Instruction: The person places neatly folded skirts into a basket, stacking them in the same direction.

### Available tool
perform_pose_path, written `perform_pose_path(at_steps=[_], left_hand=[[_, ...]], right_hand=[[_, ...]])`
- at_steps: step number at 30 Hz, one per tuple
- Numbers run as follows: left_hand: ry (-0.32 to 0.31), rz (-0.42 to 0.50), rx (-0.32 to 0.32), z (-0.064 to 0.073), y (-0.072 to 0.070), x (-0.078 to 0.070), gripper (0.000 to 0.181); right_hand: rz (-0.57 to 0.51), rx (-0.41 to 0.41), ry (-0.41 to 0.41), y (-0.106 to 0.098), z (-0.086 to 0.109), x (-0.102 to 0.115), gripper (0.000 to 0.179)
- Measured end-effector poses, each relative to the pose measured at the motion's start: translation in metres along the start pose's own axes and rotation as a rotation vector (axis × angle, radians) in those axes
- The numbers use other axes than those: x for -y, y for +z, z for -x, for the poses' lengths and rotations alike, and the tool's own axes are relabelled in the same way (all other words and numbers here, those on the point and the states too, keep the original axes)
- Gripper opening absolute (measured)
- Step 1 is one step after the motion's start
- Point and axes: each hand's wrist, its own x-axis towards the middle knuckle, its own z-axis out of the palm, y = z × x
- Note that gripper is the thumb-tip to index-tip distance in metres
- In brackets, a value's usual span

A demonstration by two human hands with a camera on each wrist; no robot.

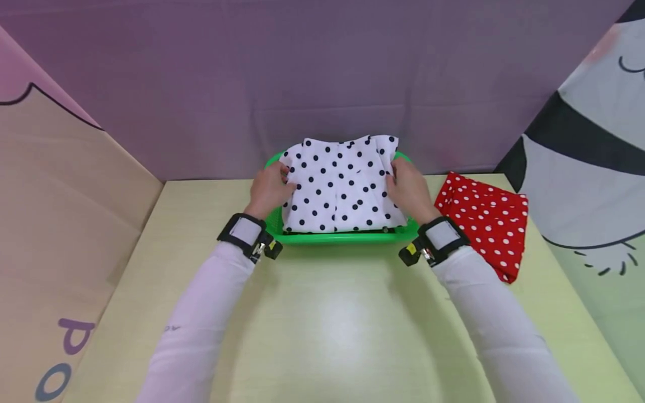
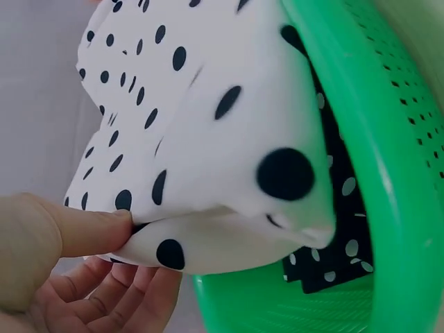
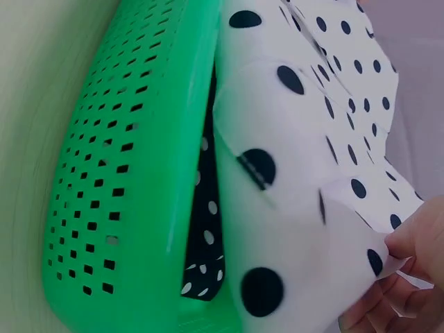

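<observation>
A folded white cloth with black dots [image 1: 335,184] lies over the green plastic basket [image 1: 347,239], its front edge just inside the near rim. My left hand [image 1: 269,190] pinches the cloth's left side between thumb and fingers. On the opposite side my right hand [image 1: 410,189] pinches the right edge, the thumb on top and the fingers beneath. Under the white cloth, a black cloth with white dots [image 2: 333,260] shows inside the basket in the left wrist view. The same black cloth [image 3: 205,236] peeks out along the rim in the right wrist view.
A folded red cloth with white dots [image 1: 486,224] lies on the table to the right of the basket, partly behind my right forearm. The pale table [image 1: 332,324] runs back to a purple-grey curtain [image 1: 327,73]. Printed fabric panels [image 1: 65,224] flank both sides.
</observation>
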Motion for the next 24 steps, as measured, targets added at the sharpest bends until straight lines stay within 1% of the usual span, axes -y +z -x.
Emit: perform_pose_path(at_steps=[3, 6, 9, 10, 13, 14, 16, 18, 24], left_hand=[[-0.028, -0.009, 0.02, -0.006, 0.002, -0.001, 0.036], [-0.051, -0.015, 0.055, -0.012, 0.005, 0.0, 0.035], [-0.055, -0.035, 0.092, -0.017, 0.008, 0.002, 0.034], [-0.053, -0.041, 0.104, -0.018, 0.009, 0.003, 0.03], [-0.052, -0.064, 0.133, -0.023, 0.012, 0.004, 0.009], [-0.054, -0.068, 0.139, -0.025, 0.013, 0.004, 0.011], [-0.065, -0.071, 0.15, -0.027, 0.015, 0.005, 0.027], [-0.08, -0.066, 0.165, -0.029, 0.017, 0.005, 0.035], [-0.109, -0.046, 0.198, -0.028, 0.019, 0.002, 0.04]], right_hand=[[0.004, 0.025, 0.018, 0.003, -0.004, -0.001, 0.02], [0.02, 0.083, 0.059, 0.005, -0.009, -0.002, 0.022], [0.045, 0.153, 0.107, 0.007, -0.013, -0.003, 0.024], [0.051, 0.177, 0.119, 0.007, -0.014, -0.004, 0.023], [0.068, 0.229, 0.136, 0.008, -0.016, -0.005, 0.022], [0.073, 0.246, 0.144, 0.008, -0.016, -0.005, 0.022], [0.083, 0.279, 0.156, 0.008, -0.018, -0.005, 0.021], [0.101, 0.31, 0.17, 0.009, -0.019, -0.004, 0.021], [0.126, 0.38, 0.22, 0.01, -0.021, -0.003, 0.021]])
